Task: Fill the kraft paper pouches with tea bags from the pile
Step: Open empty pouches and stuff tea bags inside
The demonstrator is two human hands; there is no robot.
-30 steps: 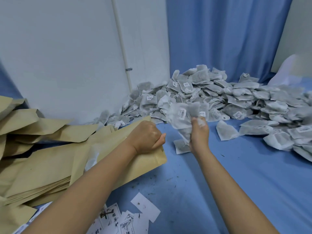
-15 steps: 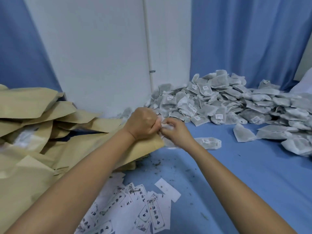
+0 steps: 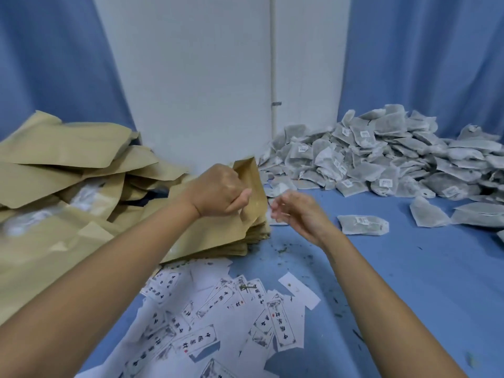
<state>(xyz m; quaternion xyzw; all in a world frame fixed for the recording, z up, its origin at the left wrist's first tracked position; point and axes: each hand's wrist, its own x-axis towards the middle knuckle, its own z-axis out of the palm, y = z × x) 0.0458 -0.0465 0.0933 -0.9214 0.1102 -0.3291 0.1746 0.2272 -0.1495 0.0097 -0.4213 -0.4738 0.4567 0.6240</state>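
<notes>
Gripping one pouch (image 3: 253, 186) left of the pile (image 3: 381, 159), the left hand (image 3: 218, 193) curls its fingers (image 3: 238, 201); right hand (image 3: 300, 214) loose, empty; filling seems far from done.

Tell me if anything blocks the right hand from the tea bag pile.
Nothing visible does. The right hand hovers open beside the pouch; only blue cloth and one loose tea bag, lying flat, separate it from the pile.

left hand (image 3: 218, 190): raised, fingers curled, gripping pouch (image 3: 253, 184) | right hand (image 3: 297, 214): just beside, fingers loosely spread
</notes>
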